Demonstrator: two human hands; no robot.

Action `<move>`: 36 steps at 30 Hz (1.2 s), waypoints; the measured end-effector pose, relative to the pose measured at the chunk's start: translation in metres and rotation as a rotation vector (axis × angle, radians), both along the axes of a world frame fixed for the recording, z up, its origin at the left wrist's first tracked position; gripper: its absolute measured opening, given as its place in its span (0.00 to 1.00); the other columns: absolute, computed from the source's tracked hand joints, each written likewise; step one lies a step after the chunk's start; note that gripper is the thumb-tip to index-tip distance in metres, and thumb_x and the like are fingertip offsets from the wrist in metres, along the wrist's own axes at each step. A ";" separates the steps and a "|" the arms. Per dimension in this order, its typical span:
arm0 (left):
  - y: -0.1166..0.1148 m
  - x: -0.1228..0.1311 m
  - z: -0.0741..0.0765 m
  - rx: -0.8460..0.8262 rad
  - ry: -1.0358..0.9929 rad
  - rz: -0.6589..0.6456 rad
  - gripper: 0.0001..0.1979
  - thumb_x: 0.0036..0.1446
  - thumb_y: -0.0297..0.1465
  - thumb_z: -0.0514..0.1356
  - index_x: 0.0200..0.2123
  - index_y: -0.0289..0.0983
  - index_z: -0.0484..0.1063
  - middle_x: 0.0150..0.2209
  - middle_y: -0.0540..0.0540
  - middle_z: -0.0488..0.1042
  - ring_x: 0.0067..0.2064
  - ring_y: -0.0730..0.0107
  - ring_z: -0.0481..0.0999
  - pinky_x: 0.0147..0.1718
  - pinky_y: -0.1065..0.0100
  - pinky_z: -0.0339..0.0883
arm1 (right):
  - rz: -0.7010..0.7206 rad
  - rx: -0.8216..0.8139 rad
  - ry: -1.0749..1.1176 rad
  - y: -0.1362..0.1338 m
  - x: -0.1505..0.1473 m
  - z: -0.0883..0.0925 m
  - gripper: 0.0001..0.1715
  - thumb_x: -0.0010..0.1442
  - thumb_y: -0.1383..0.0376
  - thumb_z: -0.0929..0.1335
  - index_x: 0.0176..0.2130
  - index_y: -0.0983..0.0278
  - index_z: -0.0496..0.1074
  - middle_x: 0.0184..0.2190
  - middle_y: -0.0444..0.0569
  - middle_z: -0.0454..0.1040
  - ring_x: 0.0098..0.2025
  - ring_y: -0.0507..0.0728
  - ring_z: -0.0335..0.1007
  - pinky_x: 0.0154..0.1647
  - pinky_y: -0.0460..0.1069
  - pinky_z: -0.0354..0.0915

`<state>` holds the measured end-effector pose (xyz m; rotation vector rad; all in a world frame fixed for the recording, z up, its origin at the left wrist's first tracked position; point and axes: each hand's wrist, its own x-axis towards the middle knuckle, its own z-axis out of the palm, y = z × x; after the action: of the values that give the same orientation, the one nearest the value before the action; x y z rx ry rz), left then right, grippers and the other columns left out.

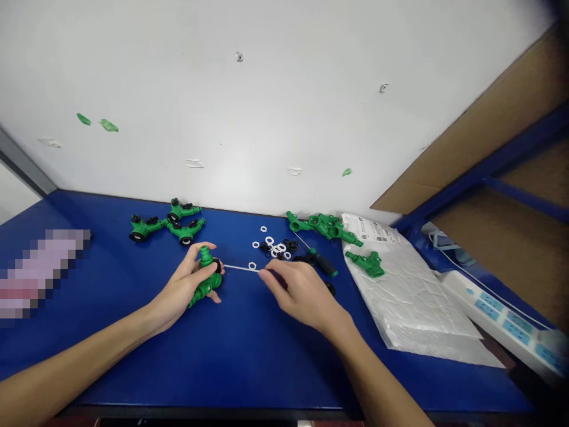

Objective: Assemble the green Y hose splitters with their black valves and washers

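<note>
No text readable anywhere. Printed label (372, 229) sitting on white padded bag (411, 296), carrying several lines of small black print, too small and blurred to read. Dark barcode-like block (381, 239) showing near label's lower right corner, its digits, if any, unreadable. Blue-and-white power strip (502, 317) showing no legible marking on its visible face.

A green plastic hose splitter (207, 280) points its spout toward twelve o'clock; a white washer (252, 265) sits on a thin rod (237, 267) aimed at nine.
</note>
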<state>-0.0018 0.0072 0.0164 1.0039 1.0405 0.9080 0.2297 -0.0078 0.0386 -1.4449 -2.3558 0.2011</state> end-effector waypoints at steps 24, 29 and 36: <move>-0.013 -0.006 -0.002 0.008 -0.078 -0.273 0.41 0.53 0.32 0.68 0.65 0.49 0.50 0.50 0.41 0.78 0.51 0.55 0.78 0.56 0.51 0.66 | -0.036 -0.147 -0.264 0.013 0.013 -0.010 0.15 0.62 0.69 0.66 0.48 0.61 0.76 0.41 0.52 0.74 0.41 0.58 0.74 0.38 0.48 0.67; -0.013 -0.005 -0.008 0.121 -0.014 -0.266 0.24 0.55 0.34 0.66 0.52 0.43 0.62 0.40 0.45 0.81 0.40 0.60 0.82 0.46 0.56 0.74 | -0.044 -0.139 -0.171 0.017 0.014 -0.016 0.11 0.63 0.70 0.67 0.44 0.64 0.77 0.39 0.53 0.75 0.40 0.58 0.74 0.39 0.49 0.68; -0.017 -0.002 -0.010 0.429 0.298 -0.135 0.10 0.53 0.35 0.66 0.35 0.38 0.70 0.26 0.50 0.77 0.29 0.66 0.76 0.29 0.67 0.70 | 0.011 -0.200 0.652 0.010 0.001 -0.014 0.14 0.65 0.62 0.65 0.48 0.65 0.73 0.32 0.49 0.78 0.31 0.54 0.75 0.32 0.48 0.70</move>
<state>-0.0035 -0.0101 0.0067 1.5870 1.0288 0.9066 0.2308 0.0020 0.0249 -1.2039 -1.8409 0.7983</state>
